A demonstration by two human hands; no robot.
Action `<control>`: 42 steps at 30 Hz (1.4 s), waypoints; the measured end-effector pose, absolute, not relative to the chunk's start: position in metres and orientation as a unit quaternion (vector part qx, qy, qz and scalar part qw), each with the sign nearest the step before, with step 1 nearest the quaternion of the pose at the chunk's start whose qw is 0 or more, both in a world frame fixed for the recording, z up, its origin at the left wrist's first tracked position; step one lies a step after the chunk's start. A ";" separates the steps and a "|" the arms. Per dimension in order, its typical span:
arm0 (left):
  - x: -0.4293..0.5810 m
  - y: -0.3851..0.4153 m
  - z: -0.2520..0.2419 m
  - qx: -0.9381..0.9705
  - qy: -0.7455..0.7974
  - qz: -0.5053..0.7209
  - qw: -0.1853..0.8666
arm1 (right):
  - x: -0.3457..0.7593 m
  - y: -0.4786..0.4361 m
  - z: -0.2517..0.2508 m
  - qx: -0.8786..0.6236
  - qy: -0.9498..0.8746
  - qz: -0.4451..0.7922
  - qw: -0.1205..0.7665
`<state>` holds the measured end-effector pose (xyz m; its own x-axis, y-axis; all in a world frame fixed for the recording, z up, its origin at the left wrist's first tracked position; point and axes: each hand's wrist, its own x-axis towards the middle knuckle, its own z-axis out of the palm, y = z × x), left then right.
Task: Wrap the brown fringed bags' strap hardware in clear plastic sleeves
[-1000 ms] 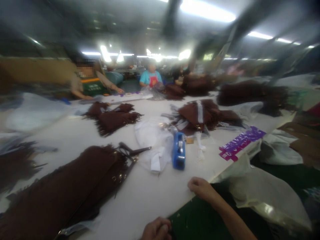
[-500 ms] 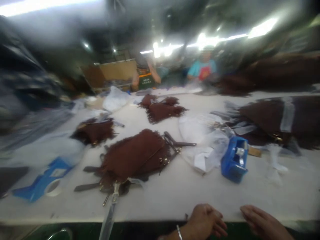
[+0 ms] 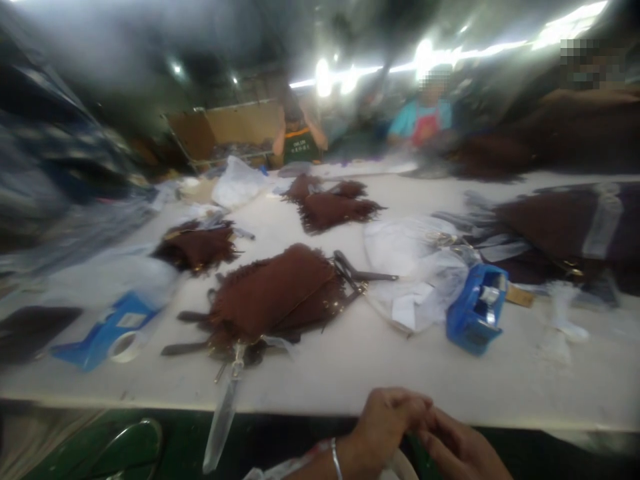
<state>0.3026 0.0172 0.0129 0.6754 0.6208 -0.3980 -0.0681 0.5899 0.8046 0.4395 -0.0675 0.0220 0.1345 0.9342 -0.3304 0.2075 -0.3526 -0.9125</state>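
At the table's near edge, my left hand (image 3: 387,420), with a silver band at its wrist, meets my right hand (image 3: 463,443). The fingers of both hands are bent and pressed together at their tips; nothing shows between them. Beyond them, to the left, a brown fringed bag (image 3: 280,293) lies on the white table (image 3: 320,383). A plastic-wrapped strap (image 3: 223,420) hangs from that bag over the edge. Farther ahead on the right stands a blue tape dispenser (image 3: 475,320), apart from both hands.
Smaller brown fringed pieces (image 3: 340,208) lie farther back. White plastic wrapping (image 3: 400,253) spreads beside the dispenser. More brown bags (image 3: 555,220) are piled at right. A blue holder (image 3: 113,327) and a tape roll (image 3: 125,347) lie at left. People (image 3: 303,141) are across the table.
My hands, apart and with fingers extended before, have come together until their fingertips touch. The view has shifted slightly, and the objects on the table lie as before.
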 end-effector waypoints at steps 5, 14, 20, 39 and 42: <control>0.254 0.032 0.018 0.404 0.421 0.274 0.764 | 0.390 -0.036 0.035 -0.660 -0.518 0.444 0.314; 0.199 0.034 0.011 0.602 0.448 0.270 0.603 | 0.369 -0.015 0.032 -0.661 -0.553 0.417 0.289; 0.177 0.040 0.020 0.714 0.418 0.236 0.511 | 0.319 0.013 0.026 -0.614 -0.567 0.425 0.347; 0.162 0.078 -0.030 0.695 0.414 0.194 0.555 | 0.317 0.059 0.013 -0.625 -0.291 0.508 0.517; 0.175 0.076 -0.040 0.704 0.388 0.172 0.569 | 0.340 0.055 0.008 -0.635 -0.231 0.503 0.539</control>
<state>0.1746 0.0765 -0.0404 0.6393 0.7424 -0.2001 0.3512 -0.0505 0.9349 0.3399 0.0550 0.0077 0.3871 0.8359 -0.3892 -0.2482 -0.3121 -0.9171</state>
